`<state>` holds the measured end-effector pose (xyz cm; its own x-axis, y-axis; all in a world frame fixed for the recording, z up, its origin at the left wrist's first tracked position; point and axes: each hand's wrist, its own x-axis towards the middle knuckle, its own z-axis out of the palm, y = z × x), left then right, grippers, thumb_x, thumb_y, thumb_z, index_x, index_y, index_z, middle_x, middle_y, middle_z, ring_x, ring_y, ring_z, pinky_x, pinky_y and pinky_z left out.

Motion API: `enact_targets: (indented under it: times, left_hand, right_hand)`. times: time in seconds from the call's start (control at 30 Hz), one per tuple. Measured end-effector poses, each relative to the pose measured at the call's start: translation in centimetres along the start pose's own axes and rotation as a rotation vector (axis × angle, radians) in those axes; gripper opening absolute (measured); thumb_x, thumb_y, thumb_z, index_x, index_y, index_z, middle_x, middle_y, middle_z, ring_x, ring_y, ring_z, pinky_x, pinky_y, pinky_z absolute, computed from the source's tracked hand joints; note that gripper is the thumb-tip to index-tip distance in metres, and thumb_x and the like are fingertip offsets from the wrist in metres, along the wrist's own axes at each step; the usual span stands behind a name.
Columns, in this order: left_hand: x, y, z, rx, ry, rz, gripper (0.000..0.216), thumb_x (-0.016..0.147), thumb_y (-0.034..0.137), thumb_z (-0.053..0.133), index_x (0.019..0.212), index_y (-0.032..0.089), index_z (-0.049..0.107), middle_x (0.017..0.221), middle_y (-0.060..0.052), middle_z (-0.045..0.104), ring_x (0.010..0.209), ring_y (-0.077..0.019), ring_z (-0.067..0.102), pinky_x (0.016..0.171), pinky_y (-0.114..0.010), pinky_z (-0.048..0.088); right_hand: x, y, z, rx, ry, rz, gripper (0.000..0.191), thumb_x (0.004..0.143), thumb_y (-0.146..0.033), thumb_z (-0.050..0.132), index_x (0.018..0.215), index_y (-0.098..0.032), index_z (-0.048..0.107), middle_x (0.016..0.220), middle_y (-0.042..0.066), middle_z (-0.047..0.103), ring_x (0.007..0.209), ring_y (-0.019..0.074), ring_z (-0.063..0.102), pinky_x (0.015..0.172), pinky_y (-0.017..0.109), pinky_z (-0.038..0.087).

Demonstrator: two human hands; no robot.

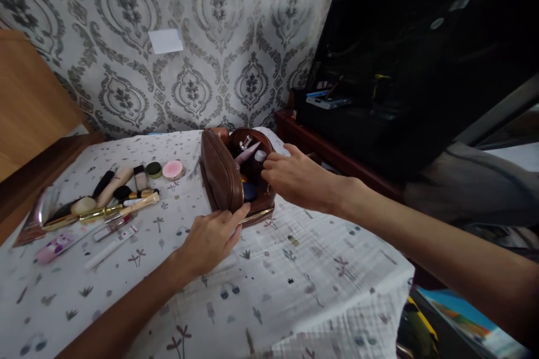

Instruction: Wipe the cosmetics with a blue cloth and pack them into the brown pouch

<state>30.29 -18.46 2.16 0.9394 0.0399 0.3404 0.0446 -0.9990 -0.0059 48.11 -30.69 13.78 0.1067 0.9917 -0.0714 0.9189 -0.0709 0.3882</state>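
A brown leather cosmetic bag (217,171) stands unzipped on the cloth-covered table, its mouth facing up. My left hand (214,238) holds the bag's near edge beside the gold zipper, fingers bent against the leather. At the opposite side, my right hand (290,176) has its fingers curled over the right rim; their tips are partly hidden. Inside the bag lie a pale pink tube (247,153), a white-capped container (260,155) and a dark blue item (249,192). Deeper contents are in shadow.
Left of the bag lie several cosmetics, among them a pink round compact (173,169), a dark green jar (154,169) and a purple-pink tube (56,245). A large black screen (404,67) leans at right. Wooden furniture (33,101) borders the left.
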Motion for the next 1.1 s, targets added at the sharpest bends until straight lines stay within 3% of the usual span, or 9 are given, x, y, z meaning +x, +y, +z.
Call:
enact_targets:
  times: [0.2, 0.43, 0.63, 0.93, 1.1]
  left_hand:
    - [0.0, -0.1, 0.2, 0.062, 0.079, 0.037, 0.041, 0.099, 0.023, 0.043, 0.14, 0.021, 0.048, 0.085, -0.002, 0.074, 0.07, -0.0166, 0.07, 0.052, -0.023, 0.05]
    - [0.1, -0.1, 0.3, 0.082, 0.099, 0.051, 0.041, 0.098, 0.021, 0.044, 0.139, 0.02, 0.048, 0.08, 0.0, 0.073, 0.067, -0.0161, 0.07, 0.049, -0.023, 0.048]
    - [0.1, -0.1, 0.1, 0.076, 0.092, 0.065, 0.041, 0.098, 0.021, 0.044, 0.139, 0.018, 0.048, 0.079, -0.001, 0.071, 0.067, -0.0176, 0.07, 0.049, -0.025, 0.05]
    - [-0.1, 0.0, 0.1, -0.001, -0.04, 0.024, 0.048, 0.099, 0.022, 0.044, 0.146, 0.021, 0.04, 0.085, -0.002, 0.071, 0.077, -0.0195, 0.07, 0.058, -0.028, 0.055]
    - [0.0, 0.0, -0.3, -0.041, -0.094, 0.004, 0.049, 0.099, 0.023, 0.045, 0.148, 0.022, 0.037, 0.089, -0.003, 0.071, 0.081, -0.0201, 0.07, 0.061, -0.029, 0.055]
  right_hand:
    - [-0.5, 0.4, 1.4, 0.065, 0.079, -0.03, 0.017, 0.091, -0.006, 0.052, 0.094, -0.015, 0.067, 0.103, 0.011, 0.068, 0.1, 0.0243, 0.056, 0.078, 0.035, 0.034]
    - [-0.2, 0.8, 2.3, 0.119, 0.159, -0.045, 0.023, 0.086, -0.001, 0.05, 0.087, -0.016, 0.066, 0.096, 0.01, 0.067, 0.095, 0.024, 0.054, 0.078, 0.037, 0.032]
    - [0.3, 1.0, 3.2, 0.114, 0.217, -0.034, 0.019, 0.089, -0.006, 0.05, 0.083, -0.016, 0.065, 0.092, 0.012, 0.066, 0.093, 0.0243, 0.053, 0.079, 0.037, 0.032]
    - [-1.3, 1.0, 5.1, 0.367, 0.444, -0.051, 0.03, 0.091, -0.004, 0.039, 0.086, -0.019, 0.065, 0.101, 0.01, 0.068, 0.104, 0.0249, 0.059, 0.091, 0.041, 0.045]
    - [-2.5, -1.2, 5.4, 0.6, 0.685, -0.06, 0.032, 0.092, -0.003, 0.037, 0.079, -0.023, 0.059, 0.089, 0.009, 0.069, 0.09, 0.0226, 0.064, 0.08, 0.039, 0.053]
